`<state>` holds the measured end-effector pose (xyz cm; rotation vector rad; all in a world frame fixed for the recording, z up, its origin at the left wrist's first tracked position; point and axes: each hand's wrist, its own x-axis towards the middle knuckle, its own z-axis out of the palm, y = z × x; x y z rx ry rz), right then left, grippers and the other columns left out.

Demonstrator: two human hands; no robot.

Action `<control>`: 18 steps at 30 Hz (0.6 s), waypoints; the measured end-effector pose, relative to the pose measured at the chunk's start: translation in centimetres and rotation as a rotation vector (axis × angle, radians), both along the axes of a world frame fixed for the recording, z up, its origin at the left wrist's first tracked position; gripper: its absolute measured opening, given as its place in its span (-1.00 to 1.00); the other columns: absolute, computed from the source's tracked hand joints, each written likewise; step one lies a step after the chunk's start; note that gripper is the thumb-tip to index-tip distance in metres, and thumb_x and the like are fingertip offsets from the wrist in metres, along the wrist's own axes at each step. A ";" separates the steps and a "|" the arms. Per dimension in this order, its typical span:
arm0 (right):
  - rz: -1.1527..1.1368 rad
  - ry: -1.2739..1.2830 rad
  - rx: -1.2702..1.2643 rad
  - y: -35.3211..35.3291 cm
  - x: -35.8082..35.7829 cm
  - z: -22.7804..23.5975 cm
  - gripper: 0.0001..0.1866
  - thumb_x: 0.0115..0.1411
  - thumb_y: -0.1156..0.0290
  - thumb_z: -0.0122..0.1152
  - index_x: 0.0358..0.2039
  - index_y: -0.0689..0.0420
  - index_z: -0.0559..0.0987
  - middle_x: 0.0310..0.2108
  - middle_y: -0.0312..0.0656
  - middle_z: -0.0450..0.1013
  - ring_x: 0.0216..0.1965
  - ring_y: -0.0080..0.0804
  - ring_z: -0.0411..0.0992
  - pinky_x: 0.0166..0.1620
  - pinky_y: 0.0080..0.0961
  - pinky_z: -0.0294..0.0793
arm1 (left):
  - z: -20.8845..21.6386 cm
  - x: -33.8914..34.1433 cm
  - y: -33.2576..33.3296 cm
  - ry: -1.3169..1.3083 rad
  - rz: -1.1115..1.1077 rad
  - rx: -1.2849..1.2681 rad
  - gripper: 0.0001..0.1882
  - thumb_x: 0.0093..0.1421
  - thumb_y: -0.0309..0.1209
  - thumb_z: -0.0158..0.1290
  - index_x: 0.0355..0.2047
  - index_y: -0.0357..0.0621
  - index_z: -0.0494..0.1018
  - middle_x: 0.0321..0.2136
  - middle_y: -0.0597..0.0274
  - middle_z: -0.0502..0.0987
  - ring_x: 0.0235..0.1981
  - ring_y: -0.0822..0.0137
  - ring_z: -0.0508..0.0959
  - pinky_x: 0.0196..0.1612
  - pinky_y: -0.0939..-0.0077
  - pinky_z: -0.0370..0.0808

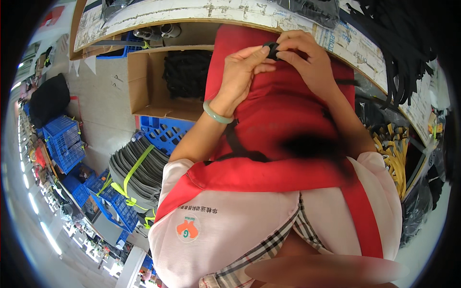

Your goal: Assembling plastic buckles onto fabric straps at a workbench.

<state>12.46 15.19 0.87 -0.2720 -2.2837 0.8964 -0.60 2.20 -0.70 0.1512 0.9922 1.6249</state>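
Observation:
Over my red apron (269,105), close to the table edge, both hands meet at a small, rounded black piece (272,51). It could be a short coil of black strap, but too little shows to tell its kind. My left hand (242,69), below a pale green bangle (218,112), pinches its left side between thumb and fingers. From the right, my right hand (307,57) grips the same piece with bent fingers. Its far side is partly hidden by the fingertips.
A worn white tabletop (192,14) spans the far side. Black straps (403,57) hang over it at right, above yellow strips (391,153). At left stand a cardboard box (144,86) with black material, a bundle of grey sheets (137,168) and blue crates (62,139).

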 end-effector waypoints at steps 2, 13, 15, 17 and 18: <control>0.033 0.035 -0.375 -1.8 0.6 2.0 -0.85 0.24 0.40 0.17 -0.21 0.16 0.54 -0.42 -0.36 0.46 -0.50 -0.69 0.36 -0.45 -0.79 0.31 | 0.8 -0.1 0.1 0.166 0.086 0.025 -0.83 0.20 -0.52 0.11 -0.26 -0.41 0.55 -0.36 0.10 0.60 -0.36 0.40 0.59 -0.24 0.52 0.61; -0.067 -0.219 -0.977 -2.1 0.6 2.5 -0.80 0.26 0.37 0.15 -0.19 0.21 0.47 -0.53 -0.33 0.43 -0.61 -0.71 0.36 -0.59 -0.78 0.36 | 1.4 0.2 -0.3 0.650 0.100 0.001 -0.84 0.14 -0.58 0.17 -0.25 -0.35 0.57 -0.44 0.25 0.59 -0.47 0.56 0.51 -0.40 0.76 0.43; -0.073 -0.160 -1.055 -2.4 0.3 2.5 -0.79 0.26 0.34 0.14 -0.19 0.21 0.48 -0.54 -0.33 0.43 -0.62 -0.70 0.37 -0.58 -0.77 0.37 | 1.2 0.0 -0.4 0.873 0.080 0.112 -0.84 0.12 -0.59 0.18 -0.26 -0.34 0.57 -0.47 0.31 0.54 -0.46 0.58 0.46 -0.40 0.77 0.38; -0.072 -0.100 -1.132 -2.3 0.2 2.5 -0.78 0.27 0.32 0.13 -0.19 0.20 0.49 -0.54 -0.33 0.43 -0.63 -0.69 0.37 -0.58 -0.76 0.37 | 1.0 -0.4 -0.7 0.822 0.061 0.136 -0.84 0.11 -0.60 0.17 -0.26 -0.34 0.57 -0.47 0.31 0.52 -0.44 0.57 0.46 -0.38 0.76 0.38; -0.012 -0.229 -1.202 -1.9 0.4 2.5 -0.77 0.27 0.29 0.12 -0.21 0.21 0.51 -0.54 -0.33 0.42 -0.64 -0.68 0.36 -0.59 -0.75 0.36 | 1.0 -0.6 -0.9 0.771 0.044 0.156 -0.84 0.11 -0.60 0.17 -0.26 -0.34 0.57 -0.48 0.30 0.51 -0.41 0.57 0.46 -0.37 0.76 0.37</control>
